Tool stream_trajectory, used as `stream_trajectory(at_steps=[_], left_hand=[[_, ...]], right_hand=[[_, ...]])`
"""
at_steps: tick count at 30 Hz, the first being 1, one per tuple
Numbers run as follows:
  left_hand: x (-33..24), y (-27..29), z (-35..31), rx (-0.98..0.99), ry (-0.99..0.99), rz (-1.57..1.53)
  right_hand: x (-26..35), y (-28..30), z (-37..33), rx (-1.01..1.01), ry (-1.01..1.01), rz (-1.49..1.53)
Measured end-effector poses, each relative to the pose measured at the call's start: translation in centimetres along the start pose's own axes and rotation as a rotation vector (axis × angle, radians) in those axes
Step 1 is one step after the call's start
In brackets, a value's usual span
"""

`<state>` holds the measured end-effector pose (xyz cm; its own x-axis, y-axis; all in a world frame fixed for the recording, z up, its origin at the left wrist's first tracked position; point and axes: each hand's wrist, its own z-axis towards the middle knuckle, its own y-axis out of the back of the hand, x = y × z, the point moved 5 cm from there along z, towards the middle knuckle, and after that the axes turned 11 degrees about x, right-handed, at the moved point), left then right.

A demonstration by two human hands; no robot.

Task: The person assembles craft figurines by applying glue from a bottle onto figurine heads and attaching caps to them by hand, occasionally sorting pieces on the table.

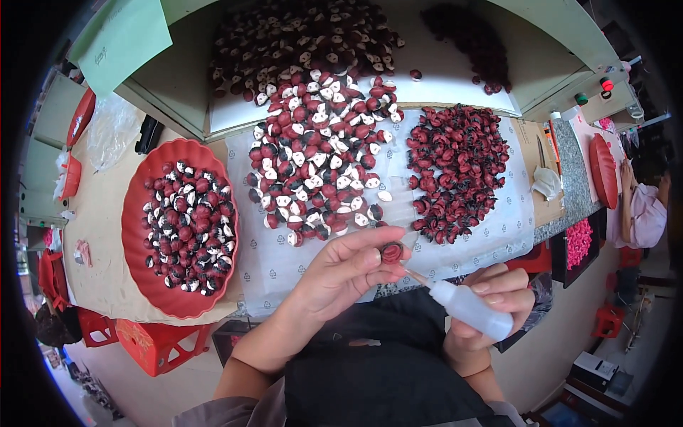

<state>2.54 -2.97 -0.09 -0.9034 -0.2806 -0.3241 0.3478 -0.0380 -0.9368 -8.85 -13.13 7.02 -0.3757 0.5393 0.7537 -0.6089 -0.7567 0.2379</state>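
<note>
Between the fingertips of my left hand (345,267) is a small dark red rosette (391,253), held up above the table's front edge. My right hand (498,302) is closed round a translucent white squeeze bottle (469,309). Its thin nozzle (416,276) points up and left, its tip close to the rosette; whether they touch I cannot tell. Just beyond my hands lies a heap of curled dark red petal pieces (459,171) on a printed white sheet. Left of it spreads a larger pile of red-and-white rounded pieces (320,156).
A scalloped red tray (135,263) at the left holds more red-and-white pieces. Behind the piles stands a pale green box-like booth (562,78) with further pieces inside. Red plastic stools (156,349) stand below the table. At the far right sits another person (644,213).
</note>
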Motion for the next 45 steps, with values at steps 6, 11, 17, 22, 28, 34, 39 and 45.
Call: stream_trajectory(at_steps=[6,11,17,22,28,34,39,45], left_hand=[[0.7,0.2,0.0,0.022,-0.018,-0.034],[0.8,0.1,-0.1,0.036,-0.012,-0.01],[1.0,0.0,0.0,0.035,0.004,0.017],[1.0,-0.1,0.0,0.014,0.019,0.034],[1.0,0.0,0.0,-0.009,0.016,0.065],[0.7,0.2,-0.2,-0.05,-0.01,0.1],[0.2,0.1,-0.2,-0.107,-0.09,0.22],[-0.4,0.0,-0.5,-0.212,-0.211,0.565]], right_hand=[[0.2,-0.2,-0.1,0.078,0.053,-0.044],[0.3,-0.5,-0.2,0.134,0.084,-0.073],[0.2,-0.4,-0.5,0.125,0.075,-0.045],[0.2,-0.5,-0.4,0.167,0.07,-0.066],[0.4,-0.5,-0.6,0.193,0.092,-0.083],[0.9,-0.8,-0.5,0.241,0.116,-0.149],[1.0,-0.6,-0.5,0.213,0.133,-0.168],[1.2,-0.6,-0.6,0.218,0.119,-0.185]])
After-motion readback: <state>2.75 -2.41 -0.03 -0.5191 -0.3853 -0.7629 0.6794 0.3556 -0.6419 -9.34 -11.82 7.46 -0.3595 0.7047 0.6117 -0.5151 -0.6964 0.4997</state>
